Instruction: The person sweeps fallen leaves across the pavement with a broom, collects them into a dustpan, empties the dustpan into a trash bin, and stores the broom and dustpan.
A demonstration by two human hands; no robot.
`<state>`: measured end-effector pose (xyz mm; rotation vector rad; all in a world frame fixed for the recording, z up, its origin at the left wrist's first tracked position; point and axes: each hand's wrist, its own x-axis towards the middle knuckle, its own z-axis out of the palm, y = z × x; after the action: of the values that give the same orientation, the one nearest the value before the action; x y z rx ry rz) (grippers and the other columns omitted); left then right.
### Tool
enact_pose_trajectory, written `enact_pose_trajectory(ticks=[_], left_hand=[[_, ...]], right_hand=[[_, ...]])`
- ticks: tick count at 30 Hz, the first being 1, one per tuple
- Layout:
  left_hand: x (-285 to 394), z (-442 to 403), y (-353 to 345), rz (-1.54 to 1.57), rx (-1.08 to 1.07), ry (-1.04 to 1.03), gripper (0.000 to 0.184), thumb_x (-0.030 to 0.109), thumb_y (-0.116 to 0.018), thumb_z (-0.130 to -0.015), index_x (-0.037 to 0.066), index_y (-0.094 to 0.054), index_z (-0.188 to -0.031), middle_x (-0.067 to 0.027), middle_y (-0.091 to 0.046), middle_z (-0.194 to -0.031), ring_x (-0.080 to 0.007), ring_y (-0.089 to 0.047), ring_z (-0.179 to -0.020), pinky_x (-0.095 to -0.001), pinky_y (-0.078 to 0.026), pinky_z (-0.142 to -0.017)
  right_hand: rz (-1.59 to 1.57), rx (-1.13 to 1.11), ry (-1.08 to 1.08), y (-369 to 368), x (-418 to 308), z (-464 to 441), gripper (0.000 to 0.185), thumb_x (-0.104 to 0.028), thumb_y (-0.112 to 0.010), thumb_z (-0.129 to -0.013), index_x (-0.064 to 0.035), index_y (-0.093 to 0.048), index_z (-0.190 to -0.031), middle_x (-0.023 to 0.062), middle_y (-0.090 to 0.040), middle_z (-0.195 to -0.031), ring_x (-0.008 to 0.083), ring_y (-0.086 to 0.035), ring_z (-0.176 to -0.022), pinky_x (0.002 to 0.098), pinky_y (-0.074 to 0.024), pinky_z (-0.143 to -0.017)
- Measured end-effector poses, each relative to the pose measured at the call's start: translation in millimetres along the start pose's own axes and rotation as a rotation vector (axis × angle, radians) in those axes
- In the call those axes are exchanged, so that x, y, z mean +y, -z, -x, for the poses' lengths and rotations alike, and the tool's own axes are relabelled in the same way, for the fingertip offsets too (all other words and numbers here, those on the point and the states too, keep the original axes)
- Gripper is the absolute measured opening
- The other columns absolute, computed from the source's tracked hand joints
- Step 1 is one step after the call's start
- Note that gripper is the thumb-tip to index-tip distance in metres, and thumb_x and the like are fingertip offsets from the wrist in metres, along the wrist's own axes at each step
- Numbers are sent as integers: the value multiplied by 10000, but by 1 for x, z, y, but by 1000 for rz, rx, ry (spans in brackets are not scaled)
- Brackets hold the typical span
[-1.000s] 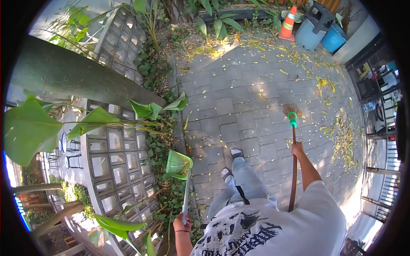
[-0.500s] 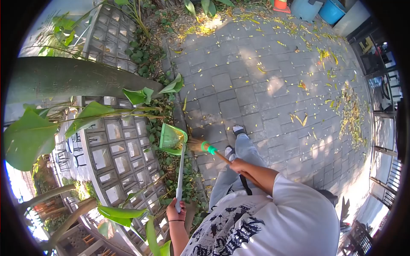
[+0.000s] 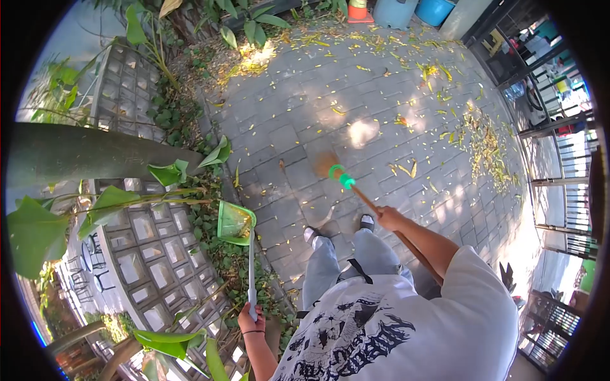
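Note:
My left hand [image 3: 250,317] is wrapped round the pale handle of a green dustpan [image 3: 236,223]. The pan hangs over the plants beside the paving, with yellowish leaf bits in it. My right hand [image 3: 389,220] grips the brown stick of a broom [image 3: 362,194]. The broom's bristles, blurred by motion, are over the paving [image 3: 286,136] ahead of my feet, apart from the dustpan; green bands circle their base. Small yellow leaves lie scattered about, and a larger leaf pile [image 3: 486,149] is at the right.
Left are a lattice block wall [image 3: 143,244], a thick trunk [image 3: 101,154] and broad-leaved plants. At the top stand an orange cone [image 3: 359,11], a grey-blue bin [image 3: 393,13] and a blue bucket [image 3: 434,11]. Metal fencing [image 3: 562,182] runs along the right.
The broom went from the right to beside the dustpan, then back out over the paving. My feet have shifted and the view has turned. The dustpan stays in my left hand.

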<state>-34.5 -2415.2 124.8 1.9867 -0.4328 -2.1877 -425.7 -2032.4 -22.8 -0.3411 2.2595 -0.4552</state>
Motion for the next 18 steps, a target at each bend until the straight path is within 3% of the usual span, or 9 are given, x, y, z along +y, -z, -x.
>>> enact_pose_trajectory(ticks=[5, 6, 10, 11, 12, 14, 15, 16, 18], left_hand=[[-34, 4, -26, -74, 72, 8, 172, 224, -483, -869, 96, -458, -982, -29, -517, -699, -94, -493, -523, -186, -358, -375], [-45, 5, -34, -67, 79, 15, 175, 234, -487, -867, 98, -458, -975, -27, -517, -699, -91, -494, -522, -185, -357, -372], [-93, 26, -63, -51, 91, 37, 167, 236, -491, -860, 115, -469, -972, -28, -519, -684, -97, -525, -543, -189, -394, -379], [-108, 27, -66, -73, 81, 37, 166, 242, -487, -860, 107, -471, -957, -27, -523, -681, -98, -533, -544, -194, -408, -380], [-123, 36, -77, -111, 79, 35, 166, 242, -487, -860, 107, -471, -957, -27, -523, -681, -98, -533, -544, -194, -408, -380], [-158, 42, -115, -232, 159, -32, 172, 251, -473, -872, 93, -468, -938, -22, -529, -686, -92, -527, -532, -197, -403, -373], [-171, 36, -126, -278, 143, -38, 176, 250, -453, -882, 83, -467, -934, -27, -533, -692, -88, -518, -519, -194, -398, -367], [-179, 34, -140, -292, 132, -40, 176, 250, -453, -882, 83, -467, -934, -27, -533, -692, -88, -518, -519, -194, -398, -367], [-192, 33, -162, -277, 122, 38, 190, 246, -442, -887, 65, -463, -942, -30, -518, -676, -87, -511, -522, -192, -394, -364]], right_hand=[[-185, -385, 113, -118, -34, 34, 318, -295, -563, -771, -90, -625, -1006, 189, -629, -911, 338, -613, -868, 420, -471, -777], [-21, -384, 202, -137, -35, 32, 336, -306, -557, -761, -77, -628, -997, 184, -633, -897, 345, -612, -859, 423, -471, -789], [63, -363, 210, -150, 81, 2, 292, -261, -544, -743, -78, -645, -947, 165, -646, -828, 334, -633, -774, 416, -496, -714], [-21, -400, 62, -114, 126, 4, 277, -238, -523, -741, -75, -643, -929, 155, -650, -807, 299, -646, -738, 400, -506, -660], [188, -341, 260, -104, 196, -9, 255, -237, -521, -744, -80, -651, -897, 149, -651, -780, 267, -652, -704, 392, -510, -619], [71, -213, -51, -4, 285, 6, 230, -269, -572, -738, -83, -664, -837, 135, -654, -835, 257, -647, -725, 377, -518, -633], [535, -327, 232, 39, 333, 2, 257, -276, -573, -747, -76, -660, -883, 139, -646, -901, 282, -638, -794, 381, -520, -657], [509, -323, 41, 66, 371, -6, 254, -225, -566, -748, -64, -656, -922, 155, -636, -931, 320, -624, -845, 407, -517, -685], [-35, 105, -473, 119, 411, -12, 274, -133, -539, -731, 20, -634, -938, 213, -616, -951, 351, -614, -875, 421, -511, -725]])
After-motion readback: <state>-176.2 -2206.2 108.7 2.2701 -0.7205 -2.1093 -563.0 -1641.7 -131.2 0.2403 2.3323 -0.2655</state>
